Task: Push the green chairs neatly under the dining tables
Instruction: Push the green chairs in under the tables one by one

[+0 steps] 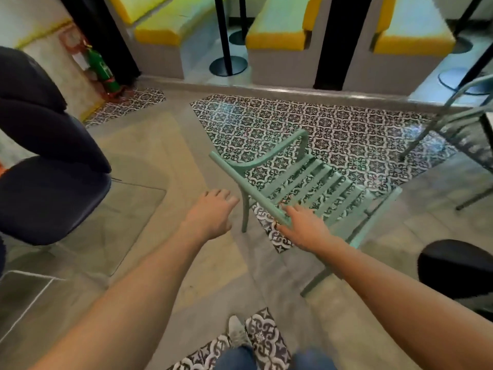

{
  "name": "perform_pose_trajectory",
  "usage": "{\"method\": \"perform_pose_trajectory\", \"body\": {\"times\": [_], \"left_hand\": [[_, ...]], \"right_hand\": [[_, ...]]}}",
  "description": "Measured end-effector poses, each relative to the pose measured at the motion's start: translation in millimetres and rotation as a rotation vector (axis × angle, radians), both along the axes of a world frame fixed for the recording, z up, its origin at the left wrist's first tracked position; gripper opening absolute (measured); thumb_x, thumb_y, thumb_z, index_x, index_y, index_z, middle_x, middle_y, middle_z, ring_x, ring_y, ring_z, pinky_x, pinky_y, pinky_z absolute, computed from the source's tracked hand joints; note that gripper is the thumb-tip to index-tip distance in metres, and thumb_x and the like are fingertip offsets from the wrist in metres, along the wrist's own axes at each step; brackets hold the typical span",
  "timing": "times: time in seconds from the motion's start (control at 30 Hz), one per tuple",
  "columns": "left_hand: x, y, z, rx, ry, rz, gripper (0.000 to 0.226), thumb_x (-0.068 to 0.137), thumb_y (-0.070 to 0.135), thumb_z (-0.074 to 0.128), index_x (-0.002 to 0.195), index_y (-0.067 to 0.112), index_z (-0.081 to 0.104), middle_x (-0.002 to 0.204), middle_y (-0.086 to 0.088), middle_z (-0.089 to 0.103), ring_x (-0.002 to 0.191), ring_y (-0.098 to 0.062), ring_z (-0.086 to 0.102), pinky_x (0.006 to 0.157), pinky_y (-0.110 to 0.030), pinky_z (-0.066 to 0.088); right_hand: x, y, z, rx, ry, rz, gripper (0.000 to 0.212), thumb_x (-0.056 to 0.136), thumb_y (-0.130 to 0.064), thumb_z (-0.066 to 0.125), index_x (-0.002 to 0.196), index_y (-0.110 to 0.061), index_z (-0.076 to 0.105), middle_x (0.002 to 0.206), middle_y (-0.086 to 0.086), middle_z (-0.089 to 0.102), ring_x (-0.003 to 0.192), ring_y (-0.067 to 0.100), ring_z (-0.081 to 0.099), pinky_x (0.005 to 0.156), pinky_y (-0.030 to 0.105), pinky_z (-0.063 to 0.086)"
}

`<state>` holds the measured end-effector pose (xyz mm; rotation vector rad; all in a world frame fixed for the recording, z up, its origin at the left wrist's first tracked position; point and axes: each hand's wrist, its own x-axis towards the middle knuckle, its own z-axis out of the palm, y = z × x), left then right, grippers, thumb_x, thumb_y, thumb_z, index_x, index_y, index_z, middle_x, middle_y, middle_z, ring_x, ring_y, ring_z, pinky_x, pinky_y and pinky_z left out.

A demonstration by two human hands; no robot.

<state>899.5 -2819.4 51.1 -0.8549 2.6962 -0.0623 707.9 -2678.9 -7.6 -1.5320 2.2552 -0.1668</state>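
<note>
Nearest the viewer, a grey shoe [237, 333] stands on the floor below both forearms. The left hand [213, 212] reaches forward with fingers loosely curled and holding nothing, just short of the chair's top rail. The right hand [304, 227] lies against the top rail of the green chair [301, 182], its fingers extended along the bar; whether the thumb closes under the rail cannot be told.

The chair stands just beyond the fingertips, on the patterned tile [333, 124], angled away to the right, with its slatted seat and curved armrest facing away from the hands. It appears to be slatted metal: stiff, probably moderately light, and smooth, so it should slide rather than flex. The top rail, taken by both hands apart, looks like the best hold for steering.

Left of the left hand, dark padded seats [53, 156] bound the room on that side; right of the right hand sits a dark round stool [458, 268]. Beyond the fingers to the right, a second green chair [458, 124] stands at the frame edge. Open floor lies ahead, ending at a raised step below yellow benches [277, 36] and black table posts [226, 44].
</note>
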Motion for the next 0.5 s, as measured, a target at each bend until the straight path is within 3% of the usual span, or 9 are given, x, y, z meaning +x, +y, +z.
{"method": "perform_pose_trajectory", "body": {"times": [0.33, 0.5], "left_hand": [[-84.4, -116.5, -56.0, 0.068, -0.139, -0.429, 0.064, 0.088, 0.05, 0.054, 0.143, 0.024, 0.037, 0.142, -0.006, 0.042, 0.132, -0.028, 0.038, 0.11, -0.044, 0.031], [-120.5, -145.6, -73.4, 0.134, -0.274, -0.585, 0.061, 0.087, 0.052, 0.056, 0.14, 0.027, 0.039, 0.137, -0.002, 0.046, 0.127, -0.026, 0.044, 0.105, -0.042, 0.035]], "right_hand": [[-10.8, -54.5, -30.4, 0.13, -0.175, -0.225, 0.067, 0.087, -0.058, 0.052, 0.144, -0.026, 0.035, 0.133, 0.003, 0.048, 0.117, 0.024, 0.049, 0.094, 0.039, 0.046], [-6.6, -81.2, -51.6, 0.203, -0.275, -0.219, 0.062, 0.087, -0.044, 0.055, 0.144, -0.028, 0.035, 0.129, 0.001, 0.051, 0.113, 0.022, 0.053, 0.092, 0.034, 0.044]]}}
